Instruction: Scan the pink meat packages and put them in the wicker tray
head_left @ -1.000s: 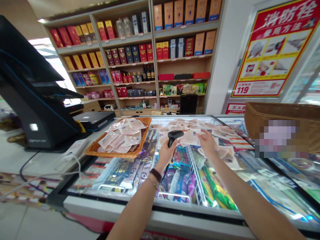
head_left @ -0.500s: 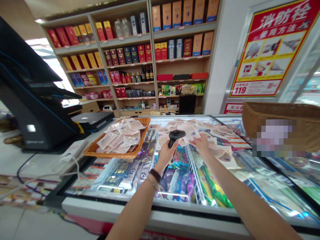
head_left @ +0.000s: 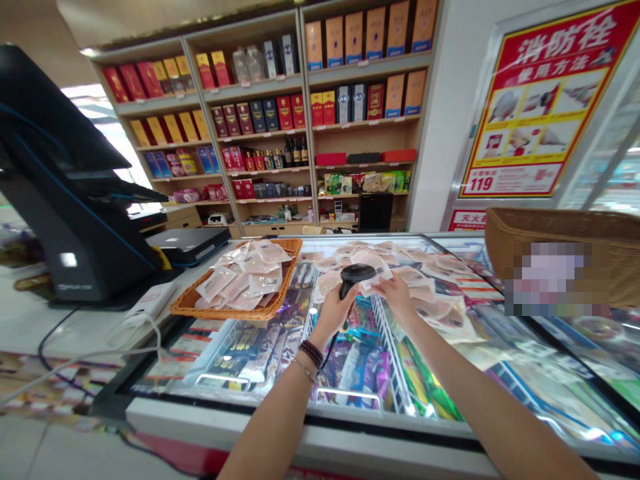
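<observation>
My left hand (head_left: pixel 336 312) is wrapped round the handle of a black barcode scanner (head_left: pixel 358 272), its head pointing away and to the right. Pinched in my right hand (head_left: pixel 395 293) is the near edge of a clear, flat packet (head_left: pixel 373 261) with pinkish contents, close in front of the scanner head. More such packets (head_left: pixel 445 310) lie spread on the freezer's glass top (head_left: pixel 280 400) around and beyond both hands. To the left, an orange wicker basket (head_left: pixel 225 313) holds a heap of similar packets (head_left: pixel 245 277). My right fingertips are partly hidden.
A black checkout terminal (head_left: pixel 75 220) stands at the left, with a flat black device (head_left: pixel 187 243) and white cables beside it. On the right sits a brown woven basket (head_left: pixel 550 223). Wrapped ice creams (head_left: pixel 355 370) show under the glass. Shelves of boxes (head_left: pixel 280 113) line the back.
My right hand has brought the packet slightly left, nearer the scanner. The scanner head has swung a little to the right. The view has tilted slightly.
</observation>
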The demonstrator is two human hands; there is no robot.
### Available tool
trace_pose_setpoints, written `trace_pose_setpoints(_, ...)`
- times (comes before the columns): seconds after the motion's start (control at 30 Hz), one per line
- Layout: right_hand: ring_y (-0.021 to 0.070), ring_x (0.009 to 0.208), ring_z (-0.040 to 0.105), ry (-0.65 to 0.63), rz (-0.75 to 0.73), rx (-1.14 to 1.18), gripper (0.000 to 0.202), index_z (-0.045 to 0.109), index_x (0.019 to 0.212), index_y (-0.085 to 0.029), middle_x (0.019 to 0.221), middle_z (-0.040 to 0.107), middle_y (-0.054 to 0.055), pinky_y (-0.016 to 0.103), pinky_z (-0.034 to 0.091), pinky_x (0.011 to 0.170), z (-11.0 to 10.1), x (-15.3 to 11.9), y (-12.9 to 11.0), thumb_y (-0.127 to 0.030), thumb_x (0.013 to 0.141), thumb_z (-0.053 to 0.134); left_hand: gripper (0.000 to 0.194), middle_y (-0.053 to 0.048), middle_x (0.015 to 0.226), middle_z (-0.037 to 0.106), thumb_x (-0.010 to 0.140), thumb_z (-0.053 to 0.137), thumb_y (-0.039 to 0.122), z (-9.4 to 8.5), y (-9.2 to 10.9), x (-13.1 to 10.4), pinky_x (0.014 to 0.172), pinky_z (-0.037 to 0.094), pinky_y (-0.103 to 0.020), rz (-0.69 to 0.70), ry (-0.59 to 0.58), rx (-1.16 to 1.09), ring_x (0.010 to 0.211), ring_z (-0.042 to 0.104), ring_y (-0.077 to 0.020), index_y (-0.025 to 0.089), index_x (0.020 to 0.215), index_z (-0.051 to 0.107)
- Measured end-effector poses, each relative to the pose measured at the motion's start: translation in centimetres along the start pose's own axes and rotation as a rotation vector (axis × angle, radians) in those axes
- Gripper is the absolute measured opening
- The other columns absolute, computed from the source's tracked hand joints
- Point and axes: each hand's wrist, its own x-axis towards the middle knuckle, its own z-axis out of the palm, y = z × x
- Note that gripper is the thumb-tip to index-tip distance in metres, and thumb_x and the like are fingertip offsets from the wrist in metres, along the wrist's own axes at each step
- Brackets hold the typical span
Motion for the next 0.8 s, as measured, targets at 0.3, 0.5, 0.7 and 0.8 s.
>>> trace_pose_setpoints(0.3, 0.0239, 0.083, 0.078, 0.069, -0.011, 0.044, 0.040, 0.066, 0.097, -0.028, 0.086, 0.077, 0.001, 0.047, 0.071, 0.094, -0.17, 0.05, 0.26, -0.043, 0.067, 0.088, 0.062, 0.006, 0.058, 0.054, 0.083, 0.077, 0.081, -0.15, -0.45, 0.20, 0.045, 0.038, -0.025, -0.009, 0.000, 0.005, 0.043, 0.046, -0.0097, 0.024, 0.084, 0.053)
trace_pose_setpoints(0.5, 0.0237, 0.079, 0.078, 0.080, -0.007, 0.053, 0.041, 0.069, 0.094, -0.026, 0.082, 0.077, 0.000, 0.048, 0.072, 0.090, -0.31, 0.32, 0.25, -0.042, 0.063, 0.090, 0.066, 0.007, 0.058, 0.053, 0.082, 0.077, 0.084, -0.07, -0.37, 0.13, 0.045, 0.039, -0.025, -0.004, -0.023, 0.006, 0.042, 0.045, -0.0093, 0.023, 0.088, 0.055)
trace_pose_setpoints(0.7, 0.0258, 0.082, 0.080, 0.089, -0.022, 0.027, 0.036, 0.070, 0.094, -0.026, 0.083, 0.078, 0.001, 0.048, 0.073, 0.088, -0.28, 0.28, -0.02, -0.043, 0.068, 0.088, 0.064, 0.006, 0.057, 0.054, 0.083, 0.074, 0.084, 0.02, 0.05, 0.01, 0.046, 0.038, -0.025, 0.011, -0.056, 0.030, 0.043, 0.046, -0.0092, 0.023, 0.084, 0.055)
trace_pose_setpoints(0.8, 0.0257, 0.081, 0.080, 0.078, -0.034, 0.011, 0.037, 0.069, 0.093, -0.027, 0.082, 0.078, 0.001, 0.048, 0.073, 0.088, -0.39, 0.25, -0.23, -0.044, 0.069, 0.090, 0.064, 0.006, 0.057, 0.053, 0.083, 0.075, 0.084, 0.07, 0.26, -0.07, 0.046, 0.038, -0.025, 0.002, -0.079, 0.035, 0.044, 0.046, -0.0093, 0.023, 0.084, 0.055)
